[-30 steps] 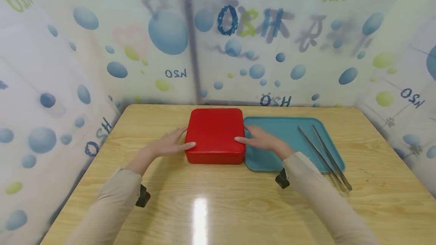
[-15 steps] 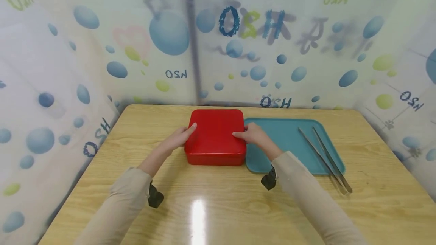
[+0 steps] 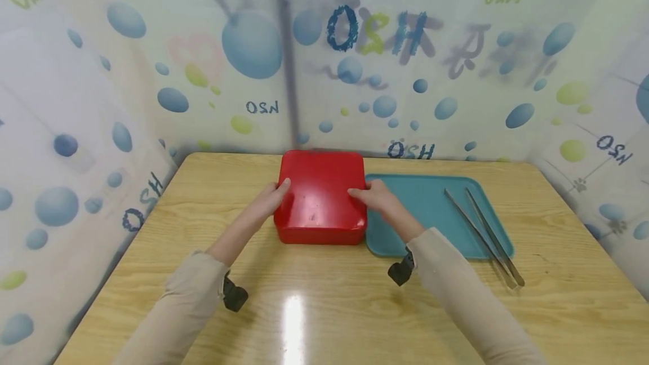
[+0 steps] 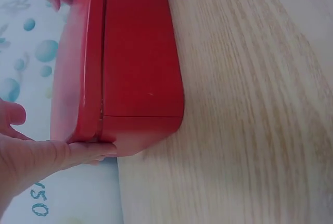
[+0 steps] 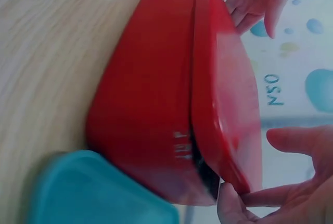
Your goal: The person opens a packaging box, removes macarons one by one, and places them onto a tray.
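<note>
A red square box [image 3: 321, 236] sits on the wooden table, and its red lid [image 3: 321, 185] tilts up at the far side. Along the lid's left edge, my left hand [image 3: 267, 200] grips it with the thumb over the top and fingers [image 4: 78, 152] at the side seam. My right hand [image 3: 381, 197] holds the right edge, its fingertips [image 5: 231, 200] tucked under the lid's rim. Between lid and box a dark gap [image 5: 204, 166] shows in the right wrist view, widening toward the back. The inside of the box is hidden.
A teal tray [image 3: 405, 213] lies right beside the box. Metal tongs [image 3: 487, 230] rest on it, their handle end over its front edge onto the table [image 3: 345, 308]. A patterned curtain-like backdrop [image 3: 324, 128] stands behind the table.
My left hand has moved in and its thumb has shifted up along the lid's left edge. My right hand has closed in on the right edge. The lid's far side has risen.
</note>
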Demonstrator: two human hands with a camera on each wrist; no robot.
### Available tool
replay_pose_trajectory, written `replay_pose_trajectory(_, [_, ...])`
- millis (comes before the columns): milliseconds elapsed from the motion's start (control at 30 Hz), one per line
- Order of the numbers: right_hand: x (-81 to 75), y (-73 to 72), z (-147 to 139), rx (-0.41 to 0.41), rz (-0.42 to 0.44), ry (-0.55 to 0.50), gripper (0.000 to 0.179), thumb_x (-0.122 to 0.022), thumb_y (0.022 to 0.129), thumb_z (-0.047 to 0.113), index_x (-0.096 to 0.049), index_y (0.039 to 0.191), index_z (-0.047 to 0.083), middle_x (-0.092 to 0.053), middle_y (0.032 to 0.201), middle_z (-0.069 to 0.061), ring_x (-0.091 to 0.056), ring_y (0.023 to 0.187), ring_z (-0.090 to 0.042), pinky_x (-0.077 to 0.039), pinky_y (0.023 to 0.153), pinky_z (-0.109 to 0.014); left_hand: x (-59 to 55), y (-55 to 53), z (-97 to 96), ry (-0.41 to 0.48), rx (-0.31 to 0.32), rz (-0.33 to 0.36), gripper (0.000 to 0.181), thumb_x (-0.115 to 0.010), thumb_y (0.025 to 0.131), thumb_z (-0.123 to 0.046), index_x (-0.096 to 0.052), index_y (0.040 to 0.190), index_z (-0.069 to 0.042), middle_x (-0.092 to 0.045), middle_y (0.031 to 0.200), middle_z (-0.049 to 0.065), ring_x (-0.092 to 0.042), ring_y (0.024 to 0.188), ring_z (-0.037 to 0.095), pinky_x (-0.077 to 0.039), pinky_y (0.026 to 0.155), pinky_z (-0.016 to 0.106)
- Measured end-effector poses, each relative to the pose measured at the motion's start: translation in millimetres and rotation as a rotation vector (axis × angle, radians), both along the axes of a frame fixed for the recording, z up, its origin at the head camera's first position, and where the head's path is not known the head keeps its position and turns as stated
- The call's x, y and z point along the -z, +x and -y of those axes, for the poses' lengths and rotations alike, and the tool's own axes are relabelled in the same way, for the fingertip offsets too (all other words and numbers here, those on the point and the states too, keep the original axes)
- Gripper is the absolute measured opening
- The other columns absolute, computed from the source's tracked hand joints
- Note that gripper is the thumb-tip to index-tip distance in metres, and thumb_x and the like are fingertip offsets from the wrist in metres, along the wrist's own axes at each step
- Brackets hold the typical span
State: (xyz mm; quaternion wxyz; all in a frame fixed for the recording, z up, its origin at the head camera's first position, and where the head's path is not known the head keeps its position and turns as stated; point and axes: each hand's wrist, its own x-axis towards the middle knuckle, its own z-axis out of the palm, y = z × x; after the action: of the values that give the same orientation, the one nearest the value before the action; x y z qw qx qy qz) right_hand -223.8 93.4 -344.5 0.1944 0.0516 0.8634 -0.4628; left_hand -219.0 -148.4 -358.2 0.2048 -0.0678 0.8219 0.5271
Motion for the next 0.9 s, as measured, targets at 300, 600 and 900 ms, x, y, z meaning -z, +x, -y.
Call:
replay_pose_trajectory(300, [-15.4,-1.4,7,-0.068,-0.002,0.019,0.044,-0.051,0.092,0.029,-0.047,0.122,-0.003,-0.053,0.11,-0.014,-0.048,0.093,-0.019,-0.043,0.077,-0.031,-16.5,6.9,9.1,0.042,-0.017,0.013,0.065,-0.033,0.097,-0.04,-0.013,0.143,0.001,-0.032,0.142,0.018,-0.036,0.128,0.035,-0.04,0.101,0.045])
replay_pose_trajectory(600, [-18.3,-3.2,27,-0.106,-0.001,0.026,0.052,-0.054,0.09,0.034,-0.045,0.126,-0.002,-0.058,0.109,-0.015,-0.054,0.09,-0.02,-0.047,0.089,-0.038,-18.0,8.1,30.5,0.069,-0.044,0.005,0.065,-0.03,0.098,-0.038,-0.011,0.143,0.005,-0.029,0.143,0.022,-0.034,0.129,0.037,-0.037,0.103,0.047])
replay_pose_trajectory(900, [-17.4,-0.9,51,-0.124,-0.011,-0.032,0.04,-0.055,0.09,0.03,-0.05,0.115,-0.001,-0.05,0.079,-0.004,-0.046,0.066,-0.012,-0.045,0.073,-0.031,-20.0,11.4,51.8,0.058,-0.08,0.015,0.068,-0.026,0.099,-0.039,-0.004,0.143,0.008,-0.021,0.147,0.024,-0.027,0.133,0.037,-0.029,0.108,0.048])
